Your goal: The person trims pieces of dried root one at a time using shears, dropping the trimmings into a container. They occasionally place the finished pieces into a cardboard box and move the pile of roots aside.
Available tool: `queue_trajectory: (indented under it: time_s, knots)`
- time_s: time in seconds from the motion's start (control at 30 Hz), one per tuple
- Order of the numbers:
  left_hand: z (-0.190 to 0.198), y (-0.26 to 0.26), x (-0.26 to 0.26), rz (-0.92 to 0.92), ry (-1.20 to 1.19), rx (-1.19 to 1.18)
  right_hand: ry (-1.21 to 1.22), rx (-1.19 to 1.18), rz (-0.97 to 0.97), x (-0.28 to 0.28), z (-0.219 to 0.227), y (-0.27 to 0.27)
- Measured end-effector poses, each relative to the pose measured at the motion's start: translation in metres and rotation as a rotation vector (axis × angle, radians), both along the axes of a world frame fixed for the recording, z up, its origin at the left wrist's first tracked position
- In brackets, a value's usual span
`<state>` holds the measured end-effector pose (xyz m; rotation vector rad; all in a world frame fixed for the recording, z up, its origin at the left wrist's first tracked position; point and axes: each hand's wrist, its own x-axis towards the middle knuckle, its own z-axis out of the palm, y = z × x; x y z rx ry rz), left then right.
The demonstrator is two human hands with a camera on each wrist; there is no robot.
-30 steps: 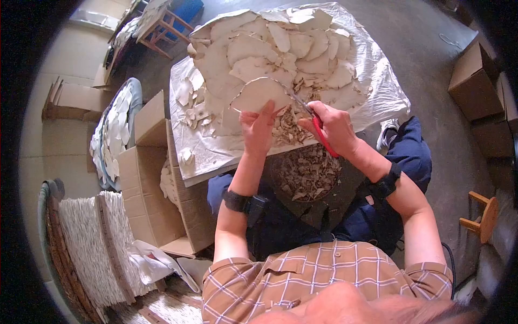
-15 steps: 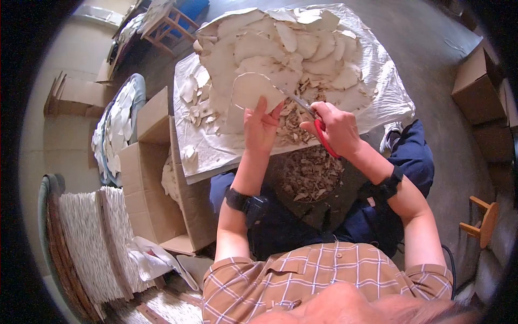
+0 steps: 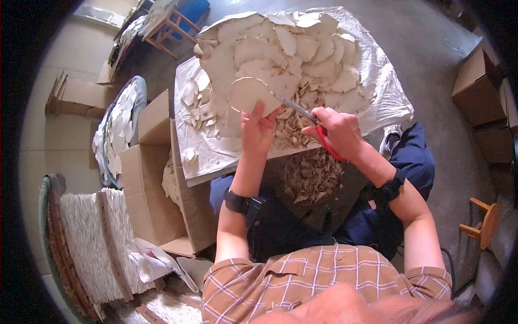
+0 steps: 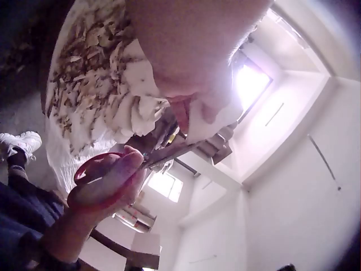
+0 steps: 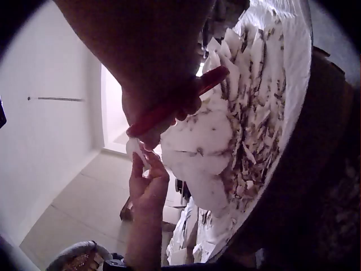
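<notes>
In the head view my left hand (image 3: pixel 257 129) pinches a thin, pale, rounded slice (image 3: pixel 245 94) by its near edge, above the table. Red-handled scissors (image 3: pixel 327 143) sit in the grip of my right hand (image 3: pixel 342 132), their blades pointing left to the slice's right edge. The left wrist view has the slice (image 4: pixel 210 125) beside the blade, with the red handle loops round the right hand's fingers. Behind the hands lies a heap of similar pale slices (image 3: pixel 259 51), with brownish trimmings (image 3: pixel 294 125) at its near side.
A white sheet (image 3: pixel 216 156) covers the table. Below its near edge, between the knees, a round container holds more scraps (image 3: pixel 313 178). An open cardboard box (image 3: pixel 154 186) stands at the left, near a stack of white slices (image 3: pixel 89 237). A small wooden stool (image 3: pixel 487 224) is at the right.
The slice has turned in the left hand and shifted slightly left since a second ago. The right hand and scissors have moved a little right, and the blades stay near the slice's edge.
</notes>
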<state>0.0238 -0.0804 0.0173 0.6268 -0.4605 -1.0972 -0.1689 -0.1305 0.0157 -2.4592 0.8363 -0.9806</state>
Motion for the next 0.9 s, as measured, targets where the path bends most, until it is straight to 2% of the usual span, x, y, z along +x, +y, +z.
queue_trajectory:
  time_s: [0.13, 0.23, 0.3, 0.33, 0.4, 0.43, 0.5, 0.57, 0.6, 0.7, 0.83, 0.9]
  knots:
    - [0.000, 0.002, 0.003, 0.001, -0.005, 0.014, 0.020, 0.042, 0.005, 0.001, 0.000, 0.000]
    - [0.001, 0.002, 0.002, -0.010, 0.018, 0.004, -0.057, 0.056, 0.032, 0.005, -0.007, 0.004]
    - [0.002, 0.002, 0.002, -0.010, 0.001, 0.016, -0.115, 0.310, -0.065, 0.009, -0.013, 0.005]
    - [0.003, 0.002, 0.004, -0.007, 0.001, 0.010, -0.275, 0.523, -0.059, 0.010, -0.012, 0.001]
    - [0.005, 0.002, 0.007, -0.018, -0.189, 0.024, -0.235, 0.559, -0.099, 0.003, 0.000, -0.008]
    - [0.005, 0.004, 0.009, -0.017, -0.185, 0.021, -0.193, 0.603, -0.145, -0.001, 0.008, -0.010]
    - [0.005, 0.006, 0.009, -0.115, -0.410, 0.107, -0.163, 0.583, -0.153, -0.003, 0.011, -0.012]
    - [0.004, 0.008, 0.004, -0.124, -0.432, 0.103, -0.253, 0.402, -0.089, -0.004, 0.003, -0.012]
    - [0.004, 0.009, 0.003, -0.124, -0.466, 0.103, -0.206, 0.300, -0.072, -0.004, 0.005, -0.012]
    - [0.005, 0.013, 0.010, -0.092, -0.505, 0.146, -0.105, 0.168, -0.025, -0.008, 0.016, -0.006]
    - [0.004, 0.014, 0.013, -0.082, -0.510, 0.145, -0.093, 0.058, -0.018, -0.008, 0.009, -0.008]
    - [0.001, 0.014, 0.018, -0.060, -0.650, 0.133, -0.026, 0.031, -0.029, -0.010, 0.012, -0.007]
